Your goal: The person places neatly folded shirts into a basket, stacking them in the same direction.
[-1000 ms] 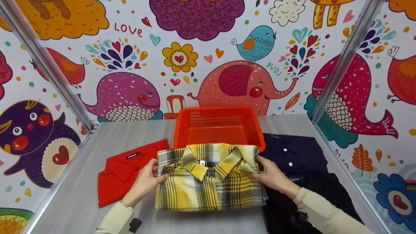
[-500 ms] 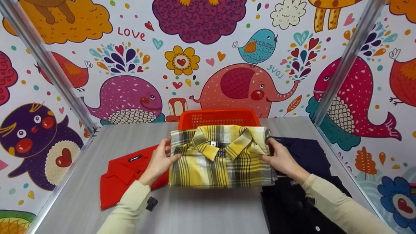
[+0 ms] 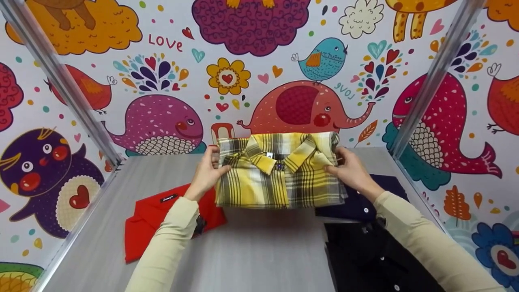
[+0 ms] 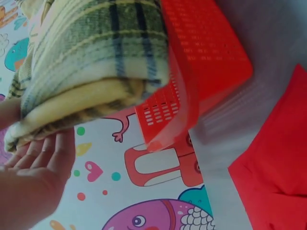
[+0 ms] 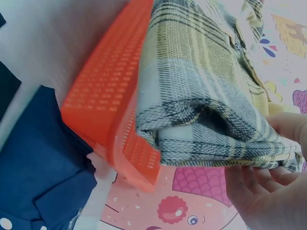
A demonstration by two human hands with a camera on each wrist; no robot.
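A folded yellow, black and white plaid shirt (image 3: 259,182) is held up level between both hands, collar side up. My left hand (image 3: 209,172) grips its left edge, thumb on top and fingers underneath, as the left wrist view shows. On the opposite edge my right hand (image 3: 352,170) pinches the folded layers the same way. Beneath and behind the shirt stands a red plastic basket (image 4: 206,62); the shirt hides it in the head view, but both wrist views show its perforated wall (image 5: 103,91). The shirt is above the basket's rim.
A folded red shirt (image 3: 154,219) lies on the grey table (image 3: 259,251) at the left. At the right are a folded navy shirt (image 3: 389,184) and, nearer, a black shirt (image 3: 373,255). Metal posts (image 3: 434,81) and patterned walls bound the table.
Both hands have carried the plaid shirt away from the body and over the basket, which it now covers in the head view. The grip on both edges stays the same.
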